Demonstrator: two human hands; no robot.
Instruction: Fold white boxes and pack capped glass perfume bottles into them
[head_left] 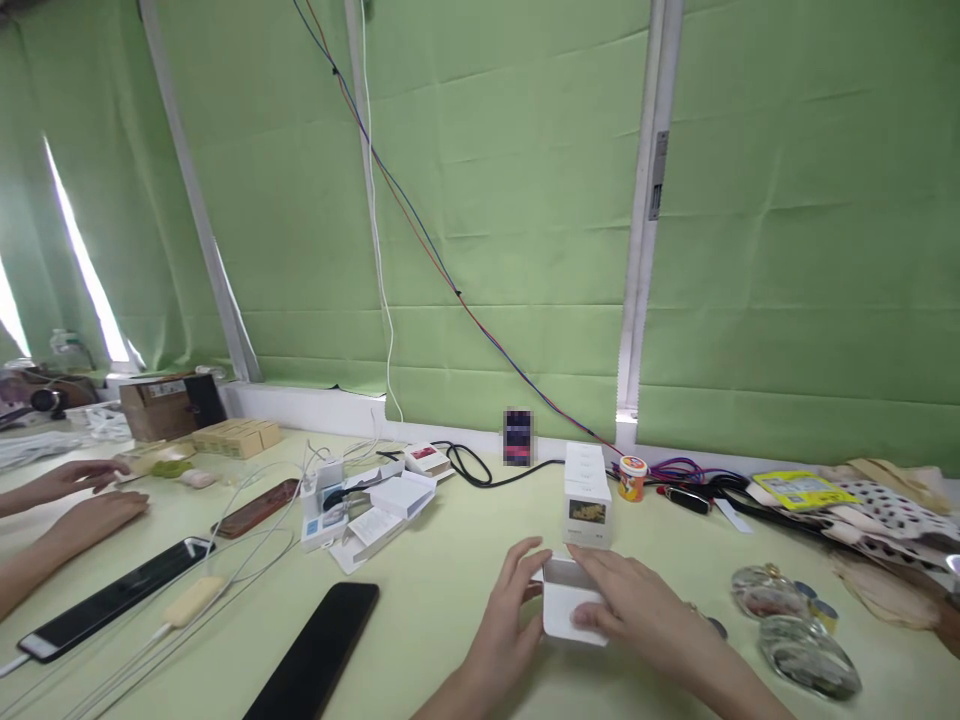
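A small white cardboard box stands on the table between my hands, its near flap hanging toward me. My left hand grips it from the left side, with the fingers curled along that edge. From the right, my right hand lays its fingers over the far rim and its thumb against the white flap. What is inside the box cannot be made out. Just behind it stands a row of white boxes, the front one bearing a small picture.
Two glass bottles lie at the right. An orange tub stands at the back, near dark cables. On the left are a black phone, a power strip with opened white cartons, and another person's hands.
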